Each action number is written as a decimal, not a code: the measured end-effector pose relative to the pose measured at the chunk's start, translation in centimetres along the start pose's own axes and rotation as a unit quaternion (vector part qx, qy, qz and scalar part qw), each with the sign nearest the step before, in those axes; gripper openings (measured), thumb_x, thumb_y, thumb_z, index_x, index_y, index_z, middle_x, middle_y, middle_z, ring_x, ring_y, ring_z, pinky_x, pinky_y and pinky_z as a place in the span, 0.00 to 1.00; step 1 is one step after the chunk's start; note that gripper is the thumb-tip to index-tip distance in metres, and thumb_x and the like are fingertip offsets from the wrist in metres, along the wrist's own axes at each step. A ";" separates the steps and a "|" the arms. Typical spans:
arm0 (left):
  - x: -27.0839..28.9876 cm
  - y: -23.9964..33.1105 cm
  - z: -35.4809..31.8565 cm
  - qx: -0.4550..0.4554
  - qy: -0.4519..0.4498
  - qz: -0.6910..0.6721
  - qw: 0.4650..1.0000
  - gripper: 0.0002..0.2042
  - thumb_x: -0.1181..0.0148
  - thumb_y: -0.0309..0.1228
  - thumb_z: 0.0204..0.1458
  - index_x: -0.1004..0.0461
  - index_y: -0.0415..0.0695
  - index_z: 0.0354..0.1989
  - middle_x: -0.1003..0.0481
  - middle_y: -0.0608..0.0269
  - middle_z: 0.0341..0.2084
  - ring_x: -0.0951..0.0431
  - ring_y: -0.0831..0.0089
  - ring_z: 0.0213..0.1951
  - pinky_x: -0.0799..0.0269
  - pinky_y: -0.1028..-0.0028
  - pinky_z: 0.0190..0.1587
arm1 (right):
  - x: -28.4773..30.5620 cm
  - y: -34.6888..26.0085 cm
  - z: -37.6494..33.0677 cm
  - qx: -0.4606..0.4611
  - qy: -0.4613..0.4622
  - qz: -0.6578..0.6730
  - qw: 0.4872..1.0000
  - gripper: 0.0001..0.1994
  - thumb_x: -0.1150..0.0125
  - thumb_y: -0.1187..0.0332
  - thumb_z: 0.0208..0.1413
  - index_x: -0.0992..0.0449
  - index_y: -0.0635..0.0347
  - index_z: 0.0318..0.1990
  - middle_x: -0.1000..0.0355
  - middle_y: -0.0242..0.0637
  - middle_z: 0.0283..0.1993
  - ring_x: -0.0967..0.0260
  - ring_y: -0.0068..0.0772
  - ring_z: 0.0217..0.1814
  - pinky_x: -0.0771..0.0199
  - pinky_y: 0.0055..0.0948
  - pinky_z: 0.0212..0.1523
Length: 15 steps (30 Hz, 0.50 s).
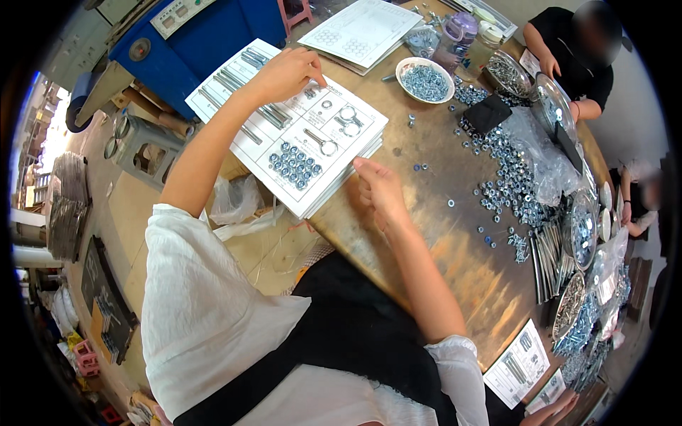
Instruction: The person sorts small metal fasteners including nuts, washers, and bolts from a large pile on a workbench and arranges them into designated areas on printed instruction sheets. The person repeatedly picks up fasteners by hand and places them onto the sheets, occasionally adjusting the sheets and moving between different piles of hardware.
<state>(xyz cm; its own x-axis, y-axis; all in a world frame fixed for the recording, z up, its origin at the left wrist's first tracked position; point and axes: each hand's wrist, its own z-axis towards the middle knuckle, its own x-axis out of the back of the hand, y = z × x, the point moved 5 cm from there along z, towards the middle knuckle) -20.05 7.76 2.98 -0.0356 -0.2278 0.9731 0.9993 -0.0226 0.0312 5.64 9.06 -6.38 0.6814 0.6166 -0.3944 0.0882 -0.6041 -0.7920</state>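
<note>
A stack of white printed cards (341,160) lies at the table's near left edge. Long bolts, a cluster of nuts (295,166) and ring-ended fittings show on the top card; whether all are real or printed, I cannot tell. My left hand (288,74) is over the far part of this card, fingers bent and drawn together, fingertips pointing down. What they hold, if anything, is hidden. My right hand (380,190) is closed beside the stack's right edge, its thumb and forefinger near the card's border. I cannot make out anything in it.
Loose nuts (508,174) spread across the table's right half, near a bowl of small fasteners (425,80). Metal rods (547,259), steel trays and plastic bags line the far edge. Another card stack (362,32) lies beyond mine. A co-worker (575,64) sits opposite.
</note>
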 end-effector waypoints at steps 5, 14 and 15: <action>-0.3 -0.3 -0.8 0.025 -0.005 -0.029 0.999 0.09 0.38 0.24 0.54 0.15 0.49 0.40 0.22 0.66 0.40 0.26 0.64 0.47 0.31 0.66 0.54 | -0.1 0.2 -0.1 0.000 -0.004 -0.006 1.000 0.13 0.43 0.64 0.66 0.22 0.67 0.47 0.46 0.16 0.19 0.55 0.11 0.18 0.56 0.21 0.19; 0.7 0.3 -0.5 0.031 -0.017 -0.048 0.998 0.06 0.37 0.35 0.54 0.17 0.50 0.36 0.23 0.66 0.36 0.25 0.66 0.47 0.35 0.65 0.54 | 0.2 0.6 -0.1 -0.006 -0.013 0.000 1.000 0.14 0.43 0.64 0.66 0.23 0.66 0.49 0.46 0.15 0.20 0.56 0.11 0.18 0.57 0.20 0.19; 0.6 0.4 -0.5 0.028 -0.028 -0.042 0.998 0.06 0.37 0.35 0.54 0.17 0.50 0.35 0.23 0.66 0.35 0.25 0.66 0.47 0.35 0.65 0.54 | 0.2 0.7 0.0 -0.005 -0.016 0.003 1.000 0.14 0.43 0.64 0.66 0.24 0.66 0.50 0.46 0.15 0.20 0.56 0.10 0.18 0.57 0.20 0.19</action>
<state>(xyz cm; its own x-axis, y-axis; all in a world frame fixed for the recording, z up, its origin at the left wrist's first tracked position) -19.65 7.14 3.47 -0.1204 -0.1724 0.9776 0.9921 0.0153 0.1248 5.86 8.77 -7.05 0.6581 0.6288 -0.4142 0.0916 -0.6128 -0.7849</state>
